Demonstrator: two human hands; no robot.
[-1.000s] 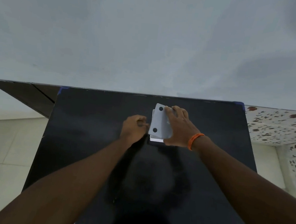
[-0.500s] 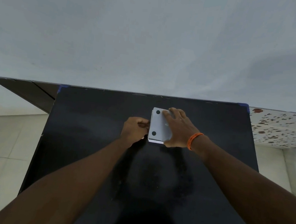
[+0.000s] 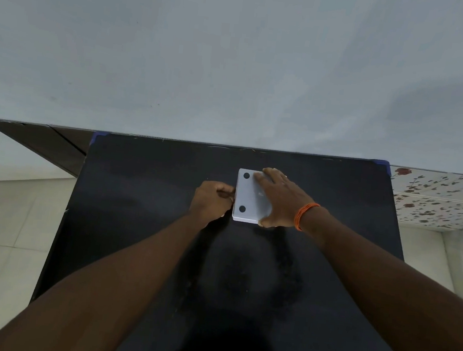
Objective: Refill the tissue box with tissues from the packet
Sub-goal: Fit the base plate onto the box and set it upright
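A flat grey-white tissue box [image 3: 246, 197] lies on the black table [image 3: 143, 183] with its underside up, showing two black round feet on its left side. My right hand [image 3: 279, 199], with an orange band at the wrist, lies over the box's right half and grips it. My left hand [image 3: 213, 200] is curled against the box's left edge, its fingers pinched at that edge; what they pinch is hidden. No tissue packet is visible.
The black table runs from the near edge to a pale wall behind. A dark wooden panel [image 3: 42, 141] sits at the back left, a flower-patterned tiled ledge [image 3: 439, 197] at the right, and light floor tiles on both sides.
The box was tilted up on its edge a second ago; it now lies flat on the table. My right hand came down with it, and my left hand stayed at its left edge.
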